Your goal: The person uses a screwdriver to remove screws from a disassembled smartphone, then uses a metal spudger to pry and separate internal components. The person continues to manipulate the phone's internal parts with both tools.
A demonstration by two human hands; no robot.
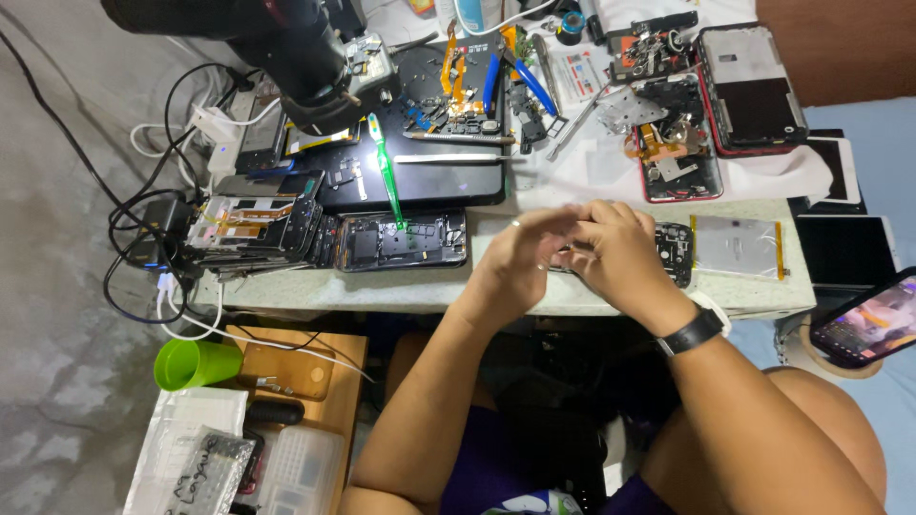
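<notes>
Hands meet over the near edge of the tabletop [611, 181], just right of centre. The left hand [520, 253] is loosely curled, fingers bent toward the right hand [615, 250], which is cupped with its knuckles up; a black wristwatch [692, 332] sits on that wrist. Fingertips of both come together, but whatever lies between them is hidden by the fingers themselves, so I cannot tell if either hand grips anything. Directly under and right of the right hand lies an opened phone body [676, 250], mostly covered, with only its dark right end showing. Just right of it rests a flat silver battery [737, 246].

Left of the hands lies an open phone frame [401, 240], with a green plastic tool [385, 172] slanting across its far edge onto a black work mat [429, 176]. Farther left sits a stack of stripped phone frames [253, 229] beside tangled cables [143, 229]. A microscope barrel [296, 48] looms at the far left, its top cut off by the frame. Blue-handled pliers [515, 76] and small loose parts crowd the far side, too small to name. A red-edged phone back [682, 157] and another open phone [749, 86] lie at the far right. Below the tabletop stands a green cup [196, 362]. At the right edge a lit phone [873, 324] is partly cut off.
</notes>
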